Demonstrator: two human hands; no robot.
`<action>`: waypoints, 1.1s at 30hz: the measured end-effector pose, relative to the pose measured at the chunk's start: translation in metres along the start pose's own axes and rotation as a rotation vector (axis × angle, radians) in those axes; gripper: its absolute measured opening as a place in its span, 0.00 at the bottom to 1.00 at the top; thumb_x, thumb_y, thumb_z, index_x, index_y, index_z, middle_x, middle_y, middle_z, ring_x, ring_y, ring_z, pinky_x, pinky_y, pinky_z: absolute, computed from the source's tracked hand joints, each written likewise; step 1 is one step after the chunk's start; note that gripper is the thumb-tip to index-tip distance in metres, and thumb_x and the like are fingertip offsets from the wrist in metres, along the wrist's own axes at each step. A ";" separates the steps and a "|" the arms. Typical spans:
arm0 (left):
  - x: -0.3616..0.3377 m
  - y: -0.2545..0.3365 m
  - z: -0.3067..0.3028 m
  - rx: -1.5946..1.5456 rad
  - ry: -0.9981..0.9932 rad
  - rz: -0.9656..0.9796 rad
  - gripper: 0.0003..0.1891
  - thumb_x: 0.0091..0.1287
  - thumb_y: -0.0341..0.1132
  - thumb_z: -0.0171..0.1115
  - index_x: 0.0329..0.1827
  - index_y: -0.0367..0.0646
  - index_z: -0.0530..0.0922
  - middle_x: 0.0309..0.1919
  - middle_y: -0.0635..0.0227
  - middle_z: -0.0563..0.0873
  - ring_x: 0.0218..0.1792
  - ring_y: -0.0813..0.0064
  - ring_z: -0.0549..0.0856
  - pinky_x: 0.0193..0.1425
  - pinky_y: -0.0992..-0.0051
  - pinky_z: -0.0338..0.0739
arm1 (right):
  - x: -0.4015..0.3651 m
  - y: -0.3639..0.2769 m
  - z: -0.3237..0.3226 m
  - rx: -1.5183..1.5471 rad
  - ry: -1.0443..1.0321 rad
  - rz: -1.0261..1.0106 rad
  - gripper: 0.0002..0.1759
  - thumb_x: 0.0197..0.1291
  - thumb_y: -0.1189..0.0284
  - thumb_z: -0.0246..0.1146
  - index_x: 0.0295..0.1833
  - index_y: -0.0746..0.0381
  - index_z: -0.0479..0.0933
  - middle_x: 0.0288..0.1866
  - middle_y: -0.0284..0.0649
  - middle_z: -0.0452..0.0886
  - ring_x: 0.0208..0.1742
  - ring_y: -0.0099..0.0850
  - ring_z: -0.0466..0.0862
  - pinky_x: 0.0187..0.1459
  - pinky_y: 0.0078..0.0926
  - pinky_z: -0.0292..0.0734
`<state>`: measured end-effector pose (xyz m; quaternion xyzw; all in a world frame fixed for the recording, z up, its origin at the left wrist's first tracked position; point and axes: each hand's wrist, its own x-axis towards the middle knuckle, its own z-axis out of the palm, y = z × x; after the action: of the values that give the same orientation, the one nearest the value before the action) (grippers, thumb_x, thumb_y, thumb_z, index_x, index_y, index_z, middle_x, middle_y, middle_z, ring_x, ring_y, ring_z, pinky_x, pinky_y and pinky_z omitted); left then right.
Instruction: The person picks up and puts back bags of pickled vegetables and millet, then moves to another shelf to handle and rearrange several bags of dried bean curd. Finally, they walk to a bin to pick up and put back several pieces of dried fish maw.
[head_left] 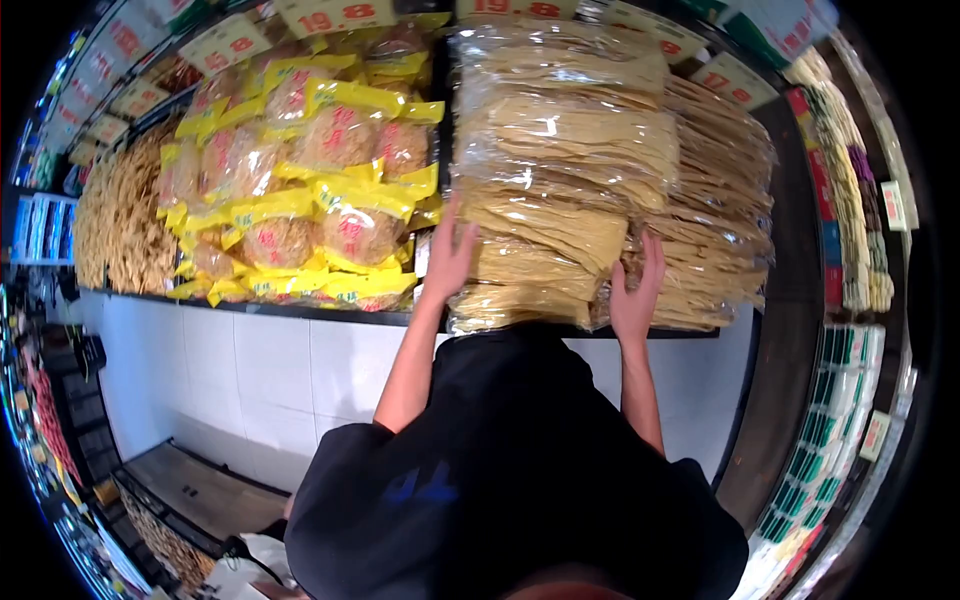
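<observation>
Clear plastic packs of long, pale yellow dried strips, looking like dried bean curd sticks (545, 232), lie stacked in front of me. My left hand (449, 258) rests against the left end of a lower pack, fingers stretched out and apart. At the right end of the same stack, my right hand (637, 290) has its thumb and fingers spread along the plastic. Both hands are open, one at either side of the stack, and neither is closed round a pack. Darker packs of similar strips (712, 200) lie just right of my right hand.
Yellow-edged bags of round brown dried food (350, 235) are piled left of the stack. Loose tan dried pieces (120, 210) lie farther left. Price cards (335, 14) line the back. A dark ledge (765, 400) and shelves of packaged goods (825, 430) stand at right.
</observation>
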<state>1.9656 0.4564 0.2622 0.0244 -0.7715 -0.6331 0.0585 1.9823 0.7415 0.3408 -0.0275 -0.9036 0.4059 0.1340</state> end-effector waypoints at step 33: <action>-0.218 -0.007 -0.020 0.353 -0.234 -0.323 0.18 0.69 0.38 0.58 0.61 0.43 0.77 0.56 0.54 0.82 0.62 0.54 0.76 0.67 0.63 0.70 | -0.124 0.042 0.080 -0.117 -0.838 -0.168 0.27 0.58 0.72 0.65 0.65 0.64 0.72 0.63 0.57 0.69 0.67 0.55 0.67 0.69 0.43 0.62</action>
<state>2.1844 0.4595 0.2467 0.0837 -0.8575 -0.4885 -0.1380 2.0777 0.6920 0.2315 0.2059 -0.9006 0.3177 -0.2136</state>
